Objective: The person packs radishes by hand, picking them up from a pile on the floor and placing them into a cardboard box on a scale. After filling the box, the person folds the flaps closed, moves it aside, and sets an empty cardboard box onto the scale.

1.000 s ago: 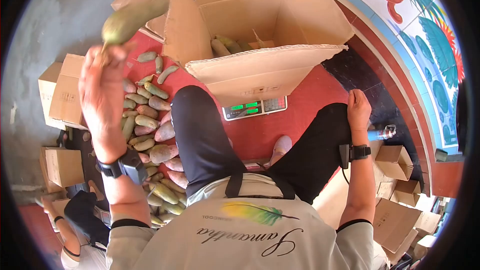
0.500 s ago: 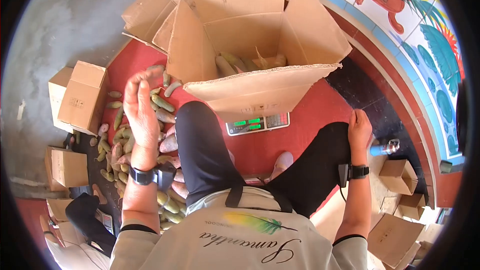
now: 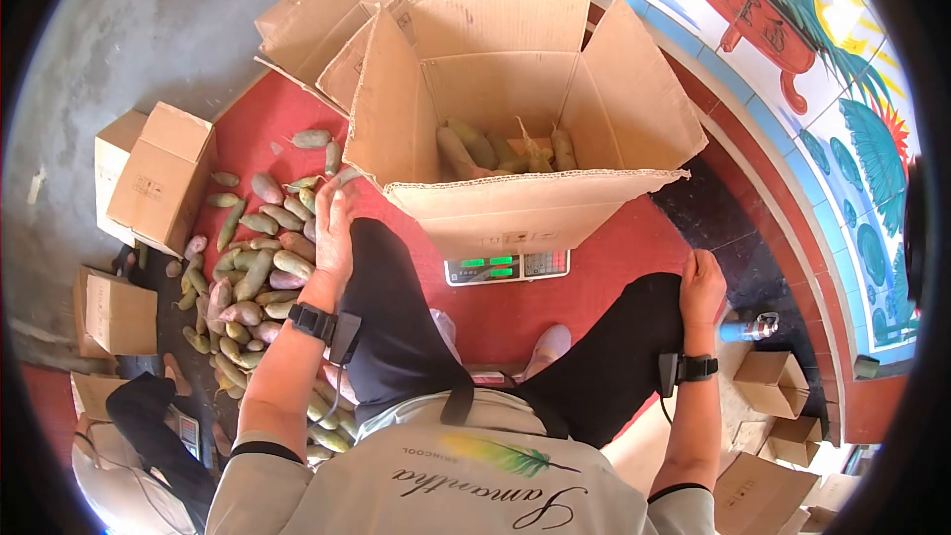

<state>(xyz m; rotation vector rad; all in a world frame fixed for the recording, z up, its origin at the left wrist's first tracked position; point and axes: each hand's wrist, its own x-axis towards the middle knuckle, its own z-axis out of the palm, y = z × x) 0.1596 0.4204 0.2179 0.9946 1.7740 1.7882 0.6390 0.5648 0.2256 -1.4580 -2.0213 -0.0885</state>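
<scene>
My left hand (image 3: 338,233) is raised beside my left knee, its fingers stretched out with nothing plainly in them. The fingertips overlap a greyish-green root vegetable (image 3: 347,176) by the near left corner of a big open cardboard box (image 3: 525,203). Inside that box lie several long root vegetables (image 3: 475,146), green and brownish, at the bottom. A digital scale (image 3: 505,267) with lit green readouts shows under the box's near side. My right hand (image 3: 701,282) rests by my right knee, fingers curled in and nothing showing in them.
A heap of green and pinkish root vegetables (image 3: 253,272) spreads on the left. Closed cartons (image 3: 158,178) stand beyond it, and another open box (image 3: 322,25) behind. A blue bottle (image 3: 745,329) and small boxes (image 3: 773,383) are at right. Another person (image 3: 149,446) sits lower left.
My left hand has moved right and down, closer to my knee and the box corner. The view has tilted slightly, showing more of the box's inside. My right hand stays by the knee.
</scene>
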